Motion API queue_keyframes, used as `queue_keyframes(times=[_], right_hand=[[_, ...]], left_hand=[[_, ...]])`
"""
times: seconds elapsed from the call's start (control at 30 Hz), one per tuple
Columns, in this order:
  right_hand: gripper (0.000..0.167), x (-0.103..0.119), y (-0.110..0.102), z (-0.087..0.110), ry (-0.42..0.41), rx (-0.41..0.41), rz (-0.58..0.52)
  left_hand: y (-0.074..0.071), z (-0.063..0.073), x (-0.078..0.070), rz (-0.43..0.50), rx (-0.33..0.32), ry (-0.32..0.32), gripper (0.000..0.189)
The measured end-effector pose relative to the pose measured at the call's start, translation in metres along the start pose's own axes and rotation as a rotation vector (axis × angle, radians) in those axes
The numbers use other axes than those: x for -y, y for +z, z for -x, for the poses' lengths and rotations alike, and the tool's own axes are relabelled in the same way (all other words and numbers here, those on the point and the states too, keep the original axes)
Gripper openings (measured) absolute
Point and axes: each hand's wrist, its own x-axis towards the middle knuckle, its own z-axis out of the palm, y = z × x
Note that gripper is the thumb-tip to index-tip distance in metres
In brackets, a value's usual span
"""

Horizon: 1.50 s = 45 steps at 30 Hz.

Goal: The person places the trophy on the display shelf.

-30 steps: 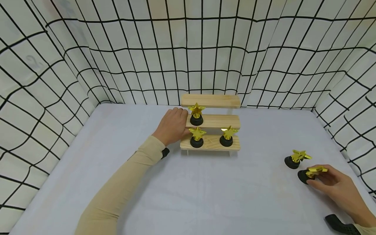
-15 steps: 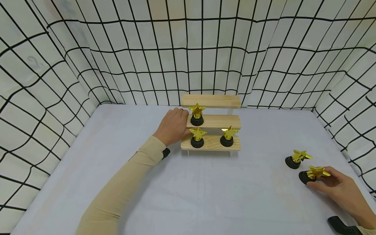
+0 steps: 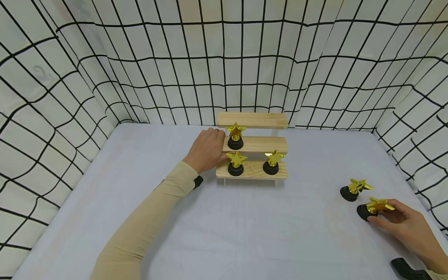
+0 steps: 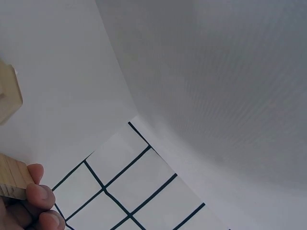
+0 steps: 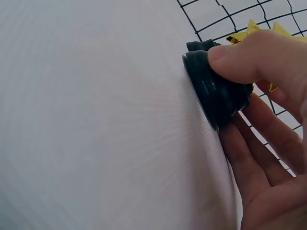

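My left hand (image 3: 205, 149) grips the left end of a three-tier wooden display stand (image 3: 259, 144); in the left wrist view its fingertips (image 4: 39, 194) curl over a plank end. A gold star trophy (image 3: 235, 136) with a black round base stands at the left of the middle tier. On the bottom tier are a left star trophy (image 3: 236, 164) and a right star trophy (image 3: 272, 163). At the right of the table, my right hand (image 3: 407, 223) holds another star trophy (image 3: 368, 212) between thumb and fingers. Its black base (image 5: 211, 88) appears against the cloth in the right wrist view.
Just behind the held trophy, a separate star trophy (image 3: 350, 192) stands on the white cloth-covered table (image 3: 245, 229). White panels with a black grid (image 3: 241, 70) enclose the back and both sides. The stand's top tier (image 3: 252, 119) is close to the back panel.
My right hand and the trophy in it have shifted very slightly to the right, and more of the star's face shows. The left hand keeps its grip on the stand.
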Motion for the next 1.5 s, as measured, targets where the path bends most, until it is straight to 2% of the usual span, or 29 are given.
queue_keyframes(times=[0.27,0.47,0.67,0.97,1.3,1.5], right_hand=[[0.06,0.009,-0.005,0.003,0.028,0.003,-0.015],[0.064,0.016,-0.017,0.003,0.014,0.015,-0.008],[0.059,0.023,-0.023,0.003,-0.053,-0.002,-0.02],[0.054,0.044,-0.042,0.001,-0.136,-0.056,-0.011],[0.054,0.073,-0.055,-0.008,-0.263,-0.135,-0.053],[0.051,0.089,-0.058,-0.015,-0.314,-0.121,-0.086]], left_hand=[[-0.002,0.0,0.0,-0.005,0.002,0.008,0.063],[-0.001,-0.001,0.0,-0.003,-0.014,0.016,0.061],[0.001,-0.001,0.0,0.003,0.007,0.011,0.065],[0.001,-0.001,0.002,-0.001,-0.004,0.017,0.064],[-0.001,-0.001,0.002,0.011,0.003,0.007,0.064],[0.0,-0.002,0.002,-0.007,0.015,0.011,0.067]])
